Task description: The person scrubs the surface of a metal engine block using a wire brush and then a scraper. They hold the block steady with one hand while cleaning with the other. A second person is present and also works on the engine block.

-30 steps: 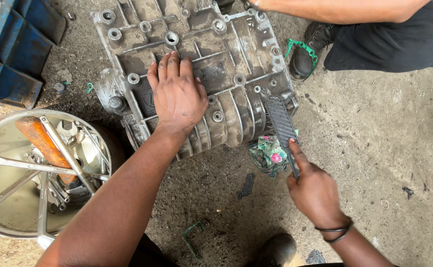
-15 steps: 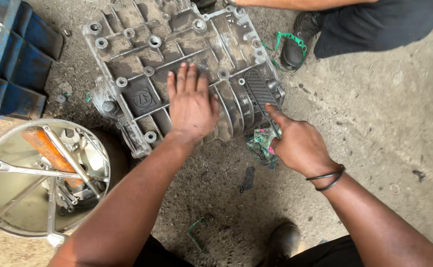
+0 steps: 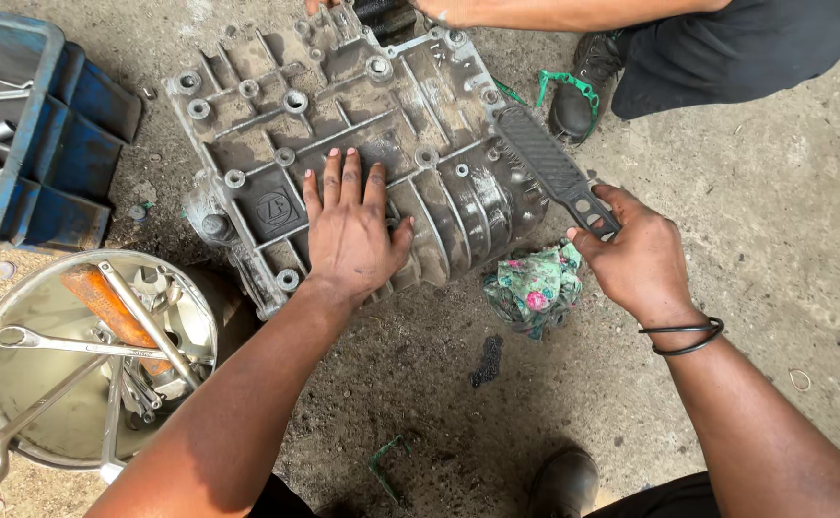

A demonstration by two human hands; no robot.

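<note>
Since half a second ago, the right hand [image 3: 636, 259] has drawn back from the edge of the metal housing [image 3: 343, 144] and lifted the dark flat file [image 3: 554, 173] into the open, so the tool now lies slanting across the housing's right corner. Its grip is clenched on the file's lower end, thumb and fingers pinching the handle part, with black bands round the wrist. The left hand [image 3: 351, 235] has slid a little lower on the casting and lies flat, palm down, fingers together and stretched out over the ribbed face; its grip is released, pressing and holding nothing.

The housing lies on the dusty concrete floor [image 3: 775, 317], ribbed side up, tilted slightly across the view, grey and oily, with bolt bosses round its rim. Just beside its lower right corner, below the file and touching the floor, sits a crumpled floral rag [image 3: 533, 288] (green with pink spots).

At lower left a round metal basin [image 3: 17, 384] holds spanners and an orange-handled tool [image 3: 113, 312]. A blue crate [image 3: 46, 163] stands at upper left, near the housing. Across the top, another person's arm [image 3: 554, 11] reaches to the housing's far edge, and their black shoe [image 3: 583, 91] rests just past the file's tip. The wearer's own shoe [image 3: 562, 484] shows at the bottom edge.
</note>
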